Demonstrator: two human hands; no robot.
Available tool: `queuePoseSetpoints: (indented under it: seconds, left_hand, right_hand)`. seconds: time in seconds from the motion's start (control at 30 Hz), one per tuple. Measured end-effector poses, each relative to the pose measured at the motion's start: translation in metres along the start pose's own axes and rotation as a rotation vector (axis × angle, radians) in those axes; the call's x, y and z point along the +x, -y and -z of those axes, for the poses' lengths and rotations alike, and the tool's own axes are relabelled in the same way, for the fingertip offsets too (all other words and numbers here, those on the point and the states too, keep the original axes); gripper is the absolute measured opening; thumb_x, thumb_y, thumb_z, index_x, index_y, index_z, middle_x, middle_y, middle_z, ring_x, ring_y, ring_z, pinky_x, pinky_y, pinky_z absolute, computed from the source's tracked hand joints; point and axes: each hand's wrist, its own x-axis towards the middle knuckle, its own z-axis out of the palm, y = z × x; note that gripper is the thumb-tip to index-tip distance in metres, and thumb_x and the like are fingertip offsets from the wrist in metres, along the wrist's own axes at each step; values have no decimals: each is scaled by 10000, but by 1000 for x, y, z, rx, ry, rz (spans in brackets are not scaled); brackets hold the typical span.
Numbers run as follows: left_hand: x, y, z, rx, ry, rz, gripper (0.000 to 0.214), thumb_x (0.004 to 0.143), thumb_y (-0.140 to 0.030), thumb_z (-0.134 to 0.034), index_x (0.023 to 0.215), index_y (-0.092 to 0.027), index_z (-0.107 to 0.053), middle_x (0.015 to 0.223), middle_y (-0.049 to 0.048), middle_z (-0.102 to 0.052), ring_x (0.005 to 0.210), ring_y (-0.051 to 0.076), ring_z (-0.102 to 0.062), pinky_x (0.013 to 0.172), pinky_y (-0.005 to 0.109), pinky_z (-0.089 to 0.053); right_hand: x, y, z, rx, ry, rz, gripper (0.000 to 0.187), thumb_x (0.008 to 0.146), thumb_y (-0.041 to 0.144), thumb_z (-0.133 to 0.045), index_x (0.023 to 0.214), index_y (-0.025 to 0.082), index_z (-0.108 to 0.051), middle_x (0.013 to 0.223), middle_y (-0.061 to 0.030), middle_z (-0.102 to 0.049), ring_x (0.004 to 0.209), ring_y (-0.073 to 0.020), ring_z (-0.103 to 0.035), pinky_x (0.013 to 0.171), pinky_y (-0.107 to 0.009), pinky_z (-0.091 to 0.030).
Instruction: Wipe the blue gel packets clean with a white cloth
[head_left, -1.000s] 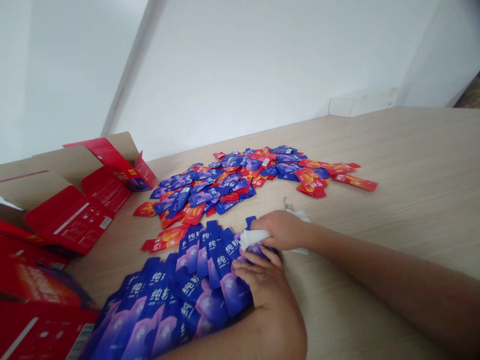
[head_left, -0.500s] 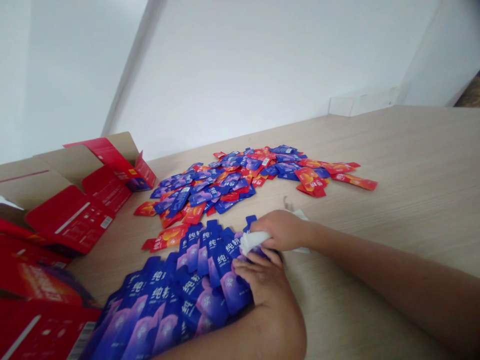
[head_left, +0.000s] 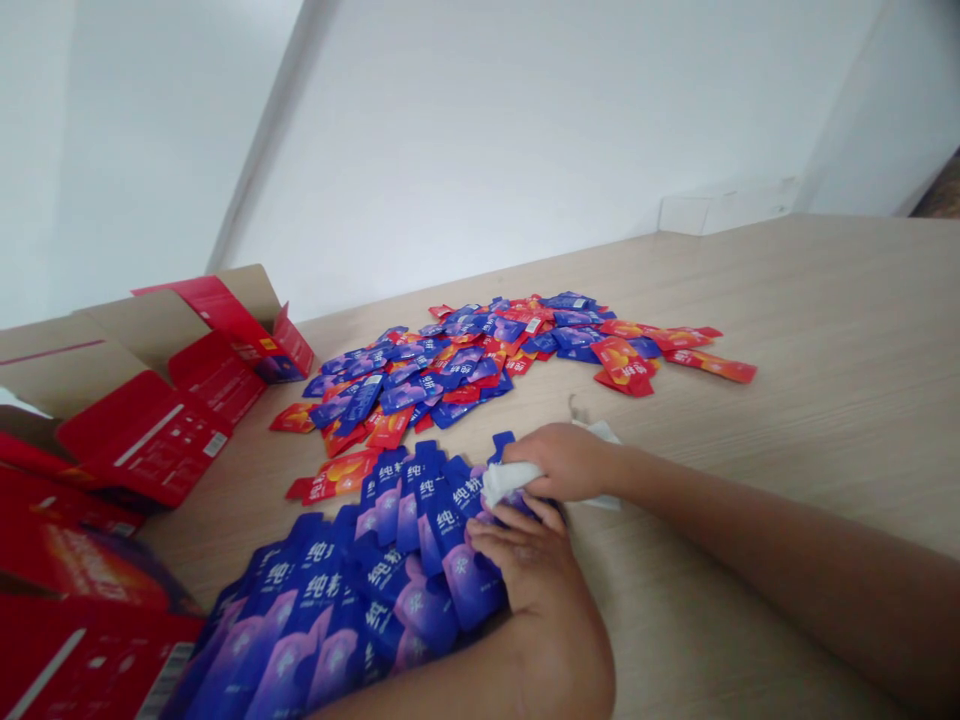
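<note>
My right hand (head_left: 564,461) is closed around a crumpled white tissue (head_left: 508,478) and presses it onto the far end of a row of overlapping blue-purple sachets (head_left: 360,590). My left hand (head_left: 525,565) lies on the same end of the row, fingers curled down on a sachet just under the tissue. The row runs from my hands toward the lower left.
A loose heap of blue and red sachets (head_left: 495,350) lies farther back on the wooden table (head_left: 825,330). Opened red cardboard boxes (head_left: 142,430) stand at the left edge. A white wall rises behind the table.
</note>
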Motion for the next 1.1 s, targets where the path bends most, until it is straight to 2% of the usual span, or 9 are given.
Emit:
queuePoseSetpoints:
  seconds: [0.27,0.33,0.43,0.57,0.67,0.8,0.93,1.03,1.1]
  left_hand:
    - [-2,1,-3,-25,-12,-6,487,821,-24,-384,1289,-135,-463,1203,296,-549,986,369,-604,803,596,-462]
    - [-2,1,-4,13,-6,-12,488,827,-32,-376,1297,-138,-451,1203,295,-549,981,368,-607,798,600,-463]
    - [-1,2,-1,43,29,-28,486,836,-45,-359,1300,-156,-449,1206,281,-556,985,366,-604,787,594,-472]
    - [0,7,7,36,79,-71,499,840,-52,-336,1312,-179,-437,1207,259,-567,1010,363,-590,791,572,-481]
    - [0,7,8,42,95,-61,513,836,-45,-338,1325,-179,-418,1226,273,-544,1007,355,-593,796,553,-486]
    - [-1,4,4,30,53,-30,499,836,-50,-361,1313,-176,-434,1216,278,-549,998,358,-599,796,569,-477]
    - [-2,0,-1,33,6,-7,491,829,-38,-371,1299,-157,-450,1204,277,-559,990,362,-604,803,585,-465]
    - [-2,-1,-2,7,6,-9,470,826,-42,-381,1272,-151,-482,1173,268,-586,985,373,-603,799,601,-462]
    - [-1,-1,-1,-17,11,-11,464,825,-43,-384,1263,-150,-493,1167,267,-591,990,377,-599,801,602,-461]
  right_hand:
    - [1,-16,-3,-85,-70,-219,280,803,350,-501,1048,237,-578,967,-66,-665,894,-228,-594,711,-280,-366]
    - [-1,-16,0,-70,-107,-202,277,801,346,-502,1040,231,-581,975,-65,-662,906,-228,-589,720,-281,-365]
    - [-2,-8,2,-16,-142,-87,287,789,323,-509,1048,223,-580,986,-55,-657,915,-217,-584,732,-276,-366]
    - [0,1,-2,17,-28,21,293,774,341,-530,1036,225,-592,962,-50,-662,875,-208,-593,718,-273,-372]
    - [2,-4,-5,-48,-43,-94,311,780,339,-530,1068,229,-579,986,-64,-660,906,-225,-592,729,-285,-375]
    - [1,-17,-3,-90,-64,-226,292,791,335,-517,1057,234,-580,988,-70,-663,923,-234,-594,723,-288,-377]
    - [-2,-14,2,-56,-117,-101,303,780,327,-521,1061,226,-573,985,-56,-660,918,-225,-592,736,-288,-378]
    - [-1,-3,1,-23,-70,36,301,765,340,-537,1042,228,-581,946,-40,-662,873,-213,-596,719,-281,-380]
    - [0,0,-2,-26,-31,43,300,765,351,-540,1037,234,-586,941,-42,-664,861,-214,-598,706,-278,-380]
